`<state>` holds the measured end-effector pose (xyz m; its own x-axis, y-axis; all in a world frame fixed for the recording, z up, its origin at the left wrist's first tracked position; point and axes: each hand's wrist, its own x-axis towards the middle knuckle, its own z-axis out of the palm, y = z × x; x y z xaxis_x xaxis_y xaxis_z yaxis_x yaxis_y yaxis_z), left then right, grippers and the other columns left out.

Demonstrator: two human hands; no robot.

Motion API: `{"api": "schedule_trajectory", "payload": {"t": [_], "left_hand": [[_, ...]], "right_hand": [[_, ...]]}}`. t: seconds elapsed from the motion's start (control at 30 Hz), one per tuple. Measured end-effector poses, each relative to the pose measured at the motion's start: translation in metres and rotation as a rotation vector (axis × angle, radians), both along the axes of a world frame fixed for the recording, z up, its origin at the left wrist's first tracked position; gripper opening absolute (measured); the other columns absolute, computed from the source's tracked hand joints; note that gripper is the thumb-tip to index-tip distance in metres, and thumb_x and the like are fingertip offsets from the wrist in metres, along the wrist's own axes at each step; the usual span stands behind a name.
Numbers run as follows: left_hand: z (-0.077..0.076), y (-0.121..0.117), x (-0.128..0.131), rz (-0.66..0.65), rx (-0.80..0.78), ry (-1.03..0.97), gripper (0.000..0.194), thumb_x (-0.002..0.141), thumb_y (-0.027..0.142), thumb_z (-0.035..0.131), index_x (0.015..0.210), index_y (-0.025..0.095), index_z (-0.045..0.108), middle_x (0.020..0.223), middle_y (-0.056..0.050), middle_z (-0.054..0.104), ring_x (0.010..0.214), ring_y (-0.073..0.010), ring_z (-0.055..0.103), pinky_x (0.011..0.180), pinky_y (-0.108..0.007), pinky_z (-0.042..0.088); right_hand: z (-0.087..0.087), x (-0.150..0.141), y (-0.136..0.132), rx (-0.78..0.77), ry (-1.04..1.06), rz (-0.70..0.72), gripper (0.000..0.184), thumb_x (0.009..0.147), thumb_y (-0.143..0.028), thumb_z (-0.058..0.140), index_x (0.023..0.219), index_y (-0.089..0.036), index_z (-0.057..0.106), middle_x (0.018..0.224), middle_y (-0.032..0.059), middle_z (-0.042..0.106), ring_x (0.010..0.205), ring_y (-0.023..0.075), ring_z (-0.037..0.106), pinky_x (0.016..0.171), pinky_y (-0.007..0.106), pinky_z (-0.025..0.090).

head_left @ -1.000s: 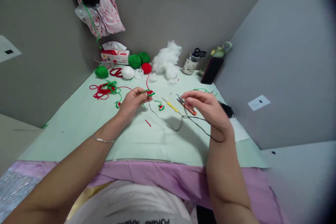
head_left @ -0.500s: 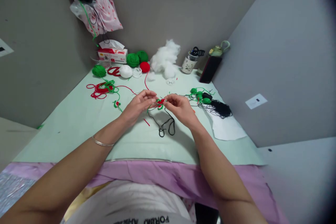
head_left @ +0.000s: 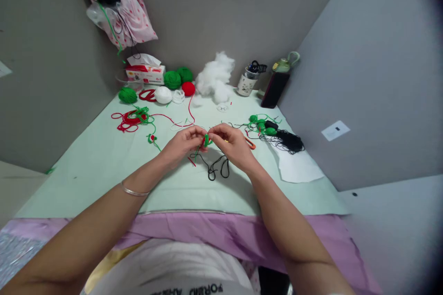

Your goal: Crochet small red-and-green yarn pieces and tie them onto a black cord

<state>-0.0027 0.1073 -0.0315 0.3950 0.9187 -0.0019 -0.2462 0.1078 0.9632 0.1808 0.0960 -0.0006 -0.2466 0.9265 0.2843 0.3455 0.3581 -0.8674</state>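
A small green-and-red crochet piece (head_left: 206,139) is pinched between my hands above the middle of the table. My left hand (head_left: 185,144) grips it from the left with thumb and fingers closed. From the right, my right hand (head_left: 228,143) meets it, thumb and forefinger pressed together at its upper edge. Mostly its green side shows; fingers cover much of the red. Below lies a looped black yarn strand (head_left: 218,168), and a short red yarn scrap (head_left: 191,161) is under my left hand. An orange item (head_left: 250,143) lies partly hidden beside my right hand.
Another little green-and-red piece (head_left: 151,138) lies left, near tangled red yarn (head_left: 129,122). Behind are a white yarn ball (head_left: 163,95), a red ball (head_left: 188,88), stuffing (head_left: 216,76) and a cup (head_left: 246,83). Black yarn (head_left: 289,141) sits right, by white paper (head_left: 297,163).
The crochet piece has turned from showing its red middle to showing mostly green. Both hands have shifted slightly left, and the orange item is more exposed.
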Motion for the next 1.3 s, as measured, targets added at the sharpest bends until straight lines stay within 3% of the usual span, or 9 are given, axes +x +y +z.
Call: {"api": "schedule_trajectory", "payload": {"t": [0.13, 0.3, 0.43, 0.57, 0.7, 0.8, 0.9, 1.03, 1.3], "left_hand": [[0.002, -0.001, 0.002, 0.100, 0.031, 0.031, 0.016, 0.076, 0.022, 0.071, 0.090, 0.017, 0.066, 0.078, 0.001, 0.062, 0.068, -0.0109, 0.058, 0.065, -0.025, 0.052], [0.004, -0.003, 0.006, 0.166, 0.005, -0.029, 0.018, 0.074, 0.023, 0.074, 0.088, 0.016, 0.065, 0.084, -0.001, 0.066, 0.075, -0.0129, 0.062, 0.071, -0.026, 0.054], [0.005, -0.004, 0.006, 0.122, 0.017, -0.037, 0.017, 0.076, 0.025, 0.074, 0.088, 0.016, 0.067, 0.086, -0.001, 0.067, 0.079, -0.0144, 0.063, 0.077, -0.030, 0.055], [0.005, -0.002, 0.002, 0.049, 0.055, 0.028, 0.018, 0.080, 0.030, 0.073, 0.092, 0.017, 0.070, 0.088, -0.002, 0.067, 0.080, -0.0142, 0.063, 0.080, -0.030, 0.052], [0.004, 0.000, 0.001, 0.061, 0.085, 0.074, 0.021, 0.077, 0.029, 0.078, 0.092, 0.017, 0.070, 0.082, 0.000, 0.067, 0.072, -0.0120, 0.060, 0.075, -0.027, 0.050], [0.006, 0.000, 0.000, 0.077, 0.010, 0.003, 0.026, 0.076, 0.028, 0.078, 0.097, 0.016, 0.069, 0.082, -0.001, 0.068, 0.073, -0.0137, 0.064, 0.076, -0.029, 0.051], [0.009, 0.001, -0.002, 0.134, -0.050, -0.074, 0.024, 0.074, 0.025, 0.079, 0.093, 0.016, 0.068, 0.087, -0.002, 0.069, 0.077, -0.0140, 0.067, 0.079, -0.029, 0.053], [0.010, 0.002, -0.005, 0.164, -0.056, -0.116, 0.021, 0.075, 0.023, 0.078, 0.092, 0.017, 0.065, 0.088, -0.001, 0.070, 0.077, -0.0132, 0.068, 0.082, -0.029, 0.054], [0.013, 0.000, -0.004, 0.170, -0.047, -0.086, 0.019, 0.077, 0.022, 0.076, 0.091, 0.017, 0.063, 0.086, 0.001, 0.069, 0.078, -0.0130, 0.069, 0.082, -0.029, 0.054]], "right_hand": [[0.004, -0.001, -0.003, -0.022, -0.002, 0.002, 0.025, 0.091, -0.041, 0.060, 0.084, -0.017, 0.064, 0.070, -0.0020, 0.055, 0.064, 0.0109, 0.047, 0.059, 0.025, 0.037], [-0.003, -0.001, 0.000, -0.092, -0.020, 0.012, 0.020, 0.083, -0.036, 0.069, 0.089, -0.018, 0.063, 0.071, -0.0028, 0.057, 0.064, 0.0111, 0.049, 0.058, 0.025, 0.036], [-0.007, 0.000, 0.004, -0.145, 0.051, 0.030, 0.018, 0.082, -0.034, 0.068, 0.085, -0.017, 0.063, 0.069, -0.0026, 0.057, 0.062, 0.0108, 0.048, 0.056, 0.024, 0.035], [-0.006, 0.001, 0.006, -0.098, 0.096, -0.012, 0.014, 0.079, -0.029, 0.069, 0.085, -0.017, 0.065, 0.068, -0.0026, 0.057, 0.062, 0.0108, 0.049, 0.057, 0.024, 0.038], [-0.006, 0.001, 0.005, -0.028, 0.069, -0.020, 0.012, 0.081, -0.027, 0.067, 0.089, -0.018, 0.068, 0.074, -0.0003, 0.061, 0.067, 0.0117, 0.053, 0.062, 0.025, 0.042], [-0.006, 0.001, 0.004, -0.036, 0.137, -0.009, 0.018, 0.087, -0.028, 0.061, 0.099, -0.018, 0.068, 0.082, 0.0016, 0.065, 0.071, 0.0121, 0.059, 0.067, 0.026, 0.047], [-0.006, 0.002, 0.004, -0.079, 0.198, 0.016, 0.018, 0.090, -0.029, 0.057, 0.101, -0.018, 0.066, 0.076, 0.0004, 0.066, 0.064, 0.0115, 0.059, 0.064, 0.026, 0.048], [-0.006, 0.001, 0.001, -0.104, 0.082, -0.004, 0.013, 0.089, -0.031, 0.059, 0.092, -0.020, 0.064, 0.062, -0.0032, 0.063, 0.050, 0.0094, 0.049, 0.051, 0.023, 0.039], [0.001, -0.002, -0.005, -0.087, -0.125, -0.020, 0.016, 0.090, -0.031, 0.058, 0.081, -0.019, 0.064, 0.051, -0.0064, 0.053, 0.048, 0.0081, 0.042, 0.052, 0.022, 0.033]]}}
